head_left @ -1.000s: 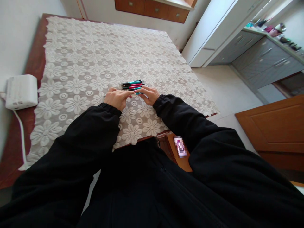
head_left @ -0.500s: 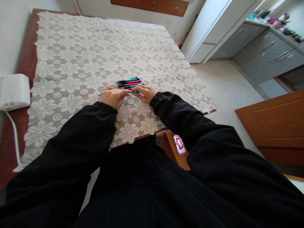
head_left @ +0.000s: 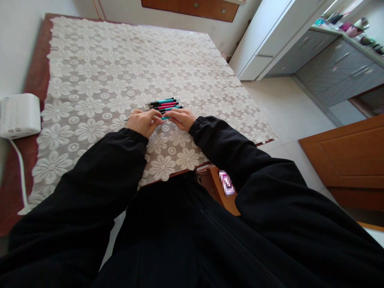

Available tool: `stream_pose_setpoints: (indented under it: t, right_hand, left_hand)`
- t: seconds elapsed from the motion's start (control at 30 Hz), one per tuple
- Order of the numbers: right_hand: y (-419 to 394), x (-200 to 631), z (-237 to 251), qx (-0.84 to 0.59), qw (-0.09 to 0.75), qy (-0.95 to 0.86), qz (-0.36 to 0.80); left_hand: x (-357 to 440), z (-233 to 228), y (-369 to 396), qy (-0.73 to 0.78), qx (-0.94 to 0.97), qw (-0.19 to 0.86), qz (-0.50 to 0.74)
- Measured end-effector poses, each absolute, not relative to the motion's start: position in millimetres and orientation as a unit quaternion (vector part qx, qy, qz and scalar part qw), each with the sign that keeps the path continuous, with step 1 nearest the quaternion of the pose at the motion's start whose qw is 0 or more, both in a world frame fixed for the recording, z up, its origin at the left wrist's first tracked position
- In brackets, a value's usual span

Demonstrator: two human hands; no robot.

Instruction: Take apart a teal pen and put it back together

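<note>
White box (head_left: 18,115) at the far left edge of the table (head_left: 36,76), cord (head_left: 20,172) running down from it toward the near edge. Lace cloth (head_left: 120,64) with a flower pattern covers most of the tabletop.

Left hand (head_left: 142,122) rests on the cloth near the table's front edge, fingers curled in and pinched on a teal pen (head_left: 165,117). A thin dark tip sticks out to the left of this hand; whether it belongs to the same pen, cannot tell. Right hand (head_left: 181,119) sits just beside the left, fingertips meeting it over the pen, fingers narrow and closed on the pen's other end. Pen is held low, at or just above the cloth, between the two hands.

Pen pile (head_left: 164,104) lies just behind the hands on the cloth: teal, pink and black barrels, side by side, roughly parallel, touching one another. Black sleeves (head_left: 228,148) cover both arms to the wrist.

Right of the table: pale floor (head_left: 288,112), grey drawers (head_left: 336,68), wooden door (head_left: 345,156).
</note>
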State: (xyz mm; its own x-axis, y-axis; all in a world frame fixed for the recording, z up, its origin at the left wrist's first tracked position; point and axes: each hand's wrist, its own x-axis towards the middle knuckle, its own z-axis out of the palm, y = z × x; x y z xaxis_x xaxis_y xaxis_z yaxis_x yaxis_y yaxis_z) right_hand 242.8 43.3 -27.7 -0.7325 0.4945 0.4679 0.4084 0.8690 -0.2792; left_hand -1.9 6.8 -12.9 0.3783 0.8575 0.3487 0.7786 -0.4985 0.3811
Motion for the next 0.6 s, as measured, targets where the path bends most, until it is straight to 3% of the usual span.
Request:
stream_pose_setpoints:
  t: [0.6]
  right_hand:
    - [46.4,242.8,-30.7,-0.263,0.250,-0.928,0.089]
  left_hand:
    - [-2.2,-11.6,8.6,0.481,0.834,0.124,0.239]
